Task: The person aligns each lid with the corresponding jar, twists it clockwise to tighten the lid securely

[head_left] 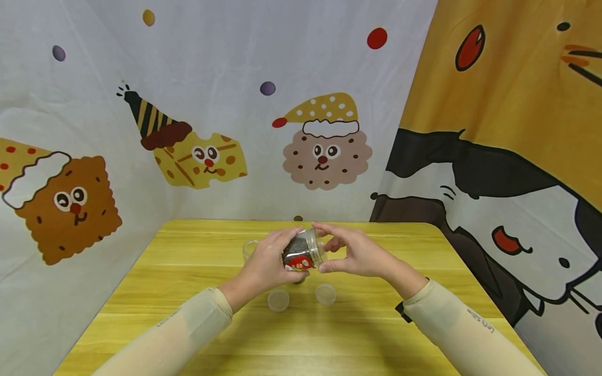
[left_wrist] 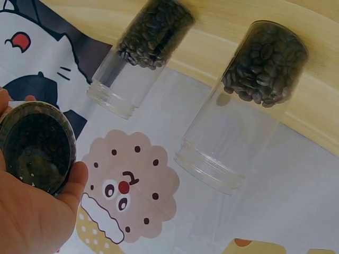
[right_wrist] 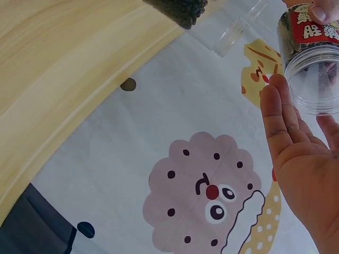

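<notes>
My left hand point(head_left: 268, 258) grips a clear jar point(head_left: 303, 250) with a red label. It is tipped onto its side, its uncapped mouth toward my right hand point(head_left: 359, 253). Dark contents show through the wall and the base. The right hand's fingers are extended around the mouth, fingertips right at the rim; in the right wrist view its palm lies beside the jar mouth point(right_wrist: 315, 79). Two more uncapped clear jars, one narrower jar point(left_wrist: 143, 47) and one wider jar point(left_wrist: 254, 95), stand on the table, partly filled with dark coffee beans; my hands mostly hide them in the head view.
On the wooden table point(head_left: 188, 292), two round translucent lids lie nearer to me: a left lid point(head_left: 278, 300) and a right lid point(head_left: 325, 294). A white cloth point(head_left: 226, 62) with cartoon figures hangs behind the table's far edge.
</notes>
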Motion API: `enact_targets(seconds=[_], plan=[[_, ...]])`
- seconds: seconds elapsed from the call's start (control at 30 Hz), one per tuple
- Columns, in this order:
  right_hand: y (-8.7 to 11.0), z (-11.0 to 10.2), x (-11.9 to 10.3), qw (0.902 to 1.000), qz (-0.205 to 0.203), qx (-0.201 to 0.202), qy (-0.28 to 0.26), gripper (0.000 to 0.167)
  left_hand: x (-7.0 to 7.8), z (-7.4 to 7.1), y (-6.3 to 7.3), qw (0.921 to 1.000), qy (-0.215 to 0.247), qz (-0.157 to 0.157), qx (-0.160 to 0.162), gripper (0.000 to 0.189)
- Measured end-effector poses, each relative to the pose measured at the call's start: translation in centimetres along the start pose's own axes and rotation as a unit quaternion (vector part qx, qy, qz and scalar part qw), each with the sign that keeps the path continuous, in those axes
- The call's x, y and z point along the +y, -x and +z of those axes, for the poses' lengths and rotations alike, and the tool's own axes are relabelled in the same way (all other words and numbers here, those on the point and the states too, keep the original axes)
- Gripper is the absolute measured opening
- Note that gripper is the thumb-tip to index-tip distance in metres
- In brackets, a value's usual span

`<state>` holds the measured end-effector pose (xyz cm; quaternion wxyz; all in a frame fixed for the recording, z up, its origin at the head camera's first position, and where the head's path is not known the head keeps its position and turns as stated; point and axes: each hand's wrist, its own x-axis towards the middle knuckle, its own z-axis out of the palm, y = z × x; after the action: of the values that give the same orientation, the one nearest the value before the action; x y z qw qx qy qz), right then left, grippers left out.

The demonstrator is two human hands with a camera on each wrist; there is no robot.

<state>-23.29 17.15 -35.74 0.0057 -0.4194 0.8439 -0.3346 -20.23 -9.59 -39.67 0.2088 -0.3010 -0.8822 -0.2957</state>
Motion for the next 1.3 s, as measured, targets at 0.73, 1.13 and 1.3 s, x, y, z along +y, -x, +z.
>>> enact_targets(seconds=[0.73,1.13,1.3], plan=[[0.27,0.06,0.46,0.9982,-0.053,0.020,0.022,0.096,0.00,0.04,0.06,1.0000,-0.005,-0.005,-0.005,0.097],[0.21,0.02,0.51,0.9986,-0.038,0.014,0.034,0.093,0.13,0.12,0.11,1.0000,-0.006,0.004,-0.003,0.096],[0.29,-0.08,0.26,0.9989,-0.024,0.011,0.038,0.092,0.21,0.15,0.11,1.0000,0.000,-0.003,-0.008,0.095]])
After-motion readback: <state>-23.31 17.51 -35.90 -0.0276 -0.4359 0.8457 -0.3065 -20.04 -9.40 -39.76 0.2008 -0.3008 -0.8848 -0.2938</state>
